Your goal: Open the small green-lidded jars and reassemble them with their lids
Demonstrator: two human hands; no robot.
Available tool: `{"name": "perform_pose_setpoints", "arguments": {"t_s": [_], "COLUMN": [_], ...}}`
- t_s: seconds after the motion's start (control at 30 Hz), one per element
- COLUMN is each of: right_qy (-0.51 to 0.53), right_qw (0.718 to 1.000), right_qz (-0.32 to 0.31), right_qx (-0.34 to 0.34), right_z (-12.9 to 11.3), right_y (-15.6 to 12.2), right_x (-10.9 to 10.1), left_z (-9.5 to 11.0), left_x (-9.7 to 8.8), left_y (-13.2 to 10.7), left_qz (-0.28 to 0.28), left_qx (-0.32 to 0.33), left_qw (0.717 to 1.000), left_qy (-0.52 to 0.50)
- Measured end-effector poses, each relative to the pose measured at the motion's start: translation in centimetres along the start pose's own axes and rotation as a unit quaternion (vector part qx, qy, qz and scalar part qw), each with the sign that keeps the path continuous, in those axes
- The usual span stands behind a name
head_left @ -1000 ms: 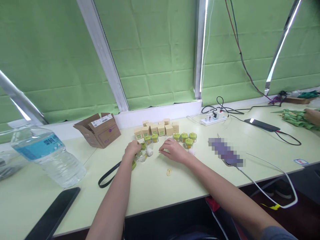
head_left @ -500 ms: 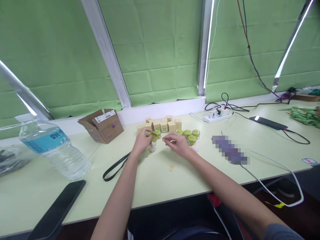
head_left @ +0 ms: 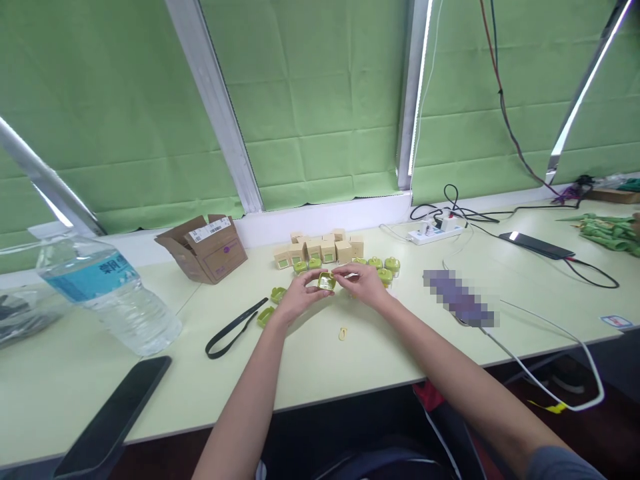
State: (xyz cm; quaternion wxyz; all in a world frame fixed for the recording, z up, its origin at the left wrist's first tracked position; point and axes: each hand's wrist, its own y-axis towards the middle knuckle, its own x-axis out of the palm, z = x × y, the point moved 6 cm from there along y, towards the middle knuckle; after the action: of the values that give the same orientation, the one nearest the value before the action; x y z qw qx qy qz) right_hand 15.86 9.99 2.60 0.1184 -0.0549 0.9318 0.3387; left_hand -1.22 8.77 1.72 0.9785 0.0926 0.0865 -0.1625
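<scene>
My left hand and my right hand meet over the pale green table, both pinching a small green-lidded jar between their fingertips. Behind them stand several more green-lidded jars and a row of small tan boxes. Two loose green lids lie to the left of my left hand. A small yellow ring lies on the table nearer to me.
An open cardboard box sits at the back left, a water bottle and a dark phone at the left. A black strap, a power strip, cables and another phone are around. Green material lies far right.
My left hand left the jars on the left and came to the middle. Both hands now hold one small jar together. Two green lids now show uncovered on the table.
</scene>
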Motion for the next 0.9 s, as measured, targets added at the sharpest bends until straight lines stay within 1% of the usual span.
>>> {"name": "perform_pose_setpoints", "arguments": {"t_s": [0.1,0.23,0.4,0.53,0.77,0.9], "right_qy": [-0.011,-0.069,-0.100,-0.124,-0.175,-0.167], "right_qw": [1.000,0.996,0.993,0.986,0.973,0.971], "right_qz": [-0.025,-0.057,-0.056,-0.084,-0.131,-0.149], "right_qx": [0.014,0.017,-0.035,-0.071,-0.079,-0.080], "right_z": [0.2,0.6,-0.1,-0.6,-0.3,0.0], "right_y": [0.1,0.1,0.0,0.0,-0.2,-0.4], "right_x": [-0.1,0.0,0.0,0.4,1.3,1.6], "left_z": [-0.2,-0.6,-1.1,-1.1,-1.7,-2.1], "left_x": [-0.1,0.1,0.3,0.8,0.6,0.7], "left_y": [0.1,0.2,0.3,0.3,0.3,0.4], "left_qz": [0.000,-0.030,-0.036,-0.054,-0.037,-0.021], "left_qx": [0.002,0.002,0.004,-0.003,-0.014,-0.017], "left_qw": [1.000,1.000,0.999,0.997,0.999,1.000], "left_qy": [0.013,0.005,-0.037,-0.047,-0.019,-0.009]}}
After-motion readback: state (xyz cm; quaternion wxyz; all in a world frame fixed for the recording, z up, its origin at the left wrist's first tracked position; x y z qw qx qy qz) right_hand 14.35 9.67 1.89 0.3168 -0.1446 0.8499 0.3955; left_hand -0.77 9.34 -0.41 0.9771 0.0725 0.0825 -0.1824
